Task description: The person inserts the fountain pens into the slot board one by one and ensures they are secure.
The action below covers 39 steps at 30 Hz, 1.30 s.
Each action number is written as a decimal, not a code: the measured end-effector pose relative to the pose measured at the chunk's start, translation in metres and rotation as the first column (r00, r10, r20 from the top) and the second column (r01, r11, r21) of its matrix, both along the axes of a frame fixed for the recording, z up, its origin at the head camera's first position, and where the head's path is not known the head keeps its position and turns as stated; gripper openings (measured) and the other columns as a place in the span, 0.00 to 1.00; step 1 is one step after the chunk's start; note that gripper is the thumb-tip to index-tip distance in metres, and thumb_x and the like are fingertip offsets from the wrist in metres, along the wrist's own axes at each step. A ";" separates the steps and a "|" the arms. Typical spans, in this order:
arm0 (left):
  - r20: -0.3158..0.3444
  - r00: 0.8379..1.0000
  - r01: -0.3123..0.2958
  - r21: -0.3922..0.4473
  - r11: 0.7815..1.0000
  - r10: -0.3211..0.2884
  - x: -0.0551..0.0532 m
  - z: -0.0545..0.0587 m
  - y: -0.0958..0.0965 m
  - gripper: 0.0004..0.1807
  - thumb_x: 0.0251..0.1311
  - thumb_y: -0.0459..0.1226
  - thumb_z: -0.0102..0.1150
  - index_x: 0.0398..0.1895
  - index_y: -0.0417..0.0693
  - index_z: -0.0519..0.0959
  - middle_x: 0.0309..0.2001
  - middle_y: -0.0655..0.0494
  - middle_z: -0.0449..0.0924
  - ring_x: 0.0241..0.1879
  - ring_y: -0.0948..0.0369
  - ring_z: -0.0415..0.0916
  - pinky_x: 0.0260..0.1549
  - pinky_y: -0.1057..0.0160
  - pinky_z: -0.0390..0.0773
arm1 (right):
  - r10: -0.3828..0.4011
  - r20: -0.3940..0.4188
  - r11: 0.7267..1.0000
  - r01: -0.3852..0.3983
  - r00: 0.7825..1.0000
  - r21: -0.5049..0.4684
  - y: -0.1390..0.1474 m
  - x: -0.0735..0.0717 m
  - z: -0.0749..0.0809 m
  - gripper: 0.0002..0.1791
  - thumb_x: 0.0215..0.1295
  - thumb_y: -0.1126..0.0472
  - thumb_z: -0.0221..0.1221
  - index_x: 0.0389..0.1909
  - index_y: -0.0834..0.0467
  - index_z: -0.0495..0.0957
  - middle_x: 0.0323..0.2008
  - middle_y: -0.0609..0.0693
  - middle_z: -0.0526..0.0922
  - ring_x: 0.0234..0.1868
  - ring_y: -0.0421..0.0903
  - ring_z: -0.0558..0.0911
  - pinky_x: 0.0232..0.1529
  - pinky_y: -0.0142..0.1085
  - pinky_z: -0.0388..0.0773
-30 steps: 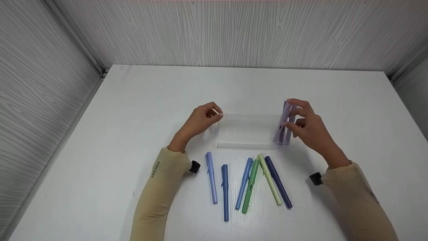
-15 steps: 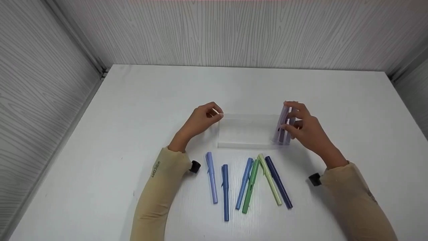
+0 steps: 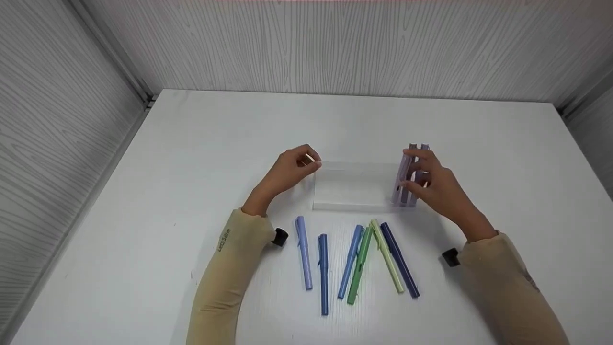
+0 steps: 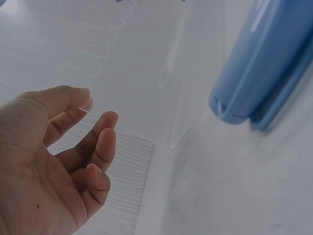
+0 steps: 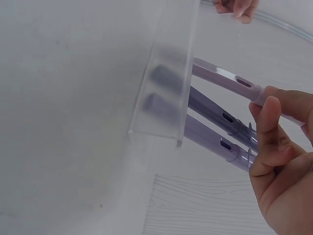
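At its left upper corner, the clear plastic pen holder (image 3: 352,207) is pinched between thumb and index finger of my left hand (image 3: 289,167). Its other fingers are loosely bent in the left wrist view. Over the holder's right end, my right hand (image 3: 433,179) grips a pale lilac pen (image 5: 225,81) by its upper part. That pen's lower end sits in the holder's bottom channel. Beside it stand a dark purple pen (image 5: 210,110) and a purple pen (image 5: 208,137), their lower ends in the same channel. The right fingers partly hide their upper parts.
In front of the holder lie a periwinkle pen (image 3: 304,254), a dark blue pen (image 3: 323,275), a blue pen (image 3: 349,263), a green pen (image 3: 359,268), a light green pen (image 3: 388,256) and a navy pen (image 3: 401,261). The white table (image 3: 143,230) meets panels behind.
My right hand has shifted slightly left and down, bringing the lilac pen left with it. More of the two pens behind it shows now. My left hand stays at the holder's corner.
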State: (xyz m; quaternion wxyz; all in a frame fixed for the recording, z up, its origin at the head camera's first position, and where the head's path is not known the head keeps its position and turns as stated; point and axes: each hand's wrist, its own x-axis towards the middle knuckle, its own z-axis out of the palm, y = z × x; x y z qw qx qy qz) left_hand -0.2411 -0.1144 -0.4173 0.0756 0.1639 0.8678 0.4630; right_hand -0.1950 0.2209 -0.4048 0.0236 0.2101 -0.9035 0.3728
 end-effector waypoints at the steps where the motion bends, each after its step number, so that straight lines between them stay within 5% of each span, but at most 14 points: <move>1: -0.001 1.000 -0.001 -0.002 1.000 0.001 0.000 0.000 0.000 0.10 0.67 0.44 0.56 0.44 0.48 0.78 0.43 0.49 0.82 0.40 0.57 0.77 0.39 0.63 0.74 | -0.002 -0.013 1.000 0.002 1.000 0.010 0.000 0.000 0.000 0.35 0.64 0.66 0.61 0.68 0.49 0.57 0.46 0.59 0.82 0.28 0.45 0.78 0.31 0.29 0.72; 16: 0.001 1.000 -0.011 -0.019 1.000 0.011 0.001 0.003 0.000 0.11 0.67 0.44 0.56 0.44 0.49 0.78 0.44 0.50 0.81 0.42 0.55 0.76 0.41 0.60 0.75 | -0.066 -0.210 0.998 0.061 0.975 -0.033 -0.006 -0.004 0.004 0.28 0.62 0.69 0.62 0.64 0.56 0.70 0.37 0.56 0.77 0.32 0.38 0.69 0.31 0.27 0.64; 39: 0.010 1.000 -0.008 -0.025 1.000 0.008 0.001 0.001 0.001 0.11 0.67 0.45 0.55 0.44 0.49 0.78 0.45 0.50 0.80 0.43 0.55 0.76 0.42 0.59 0.75 | -0.194 -0.259 0.961 0.236 0.946 0.144 -0.016 -0.006 0.007 0.30 0.59 0.66 0.65 0.64 0.52 0.72 0.38 0.57 0.75 0.32 0.50 0.74 0.25 0.37 0.65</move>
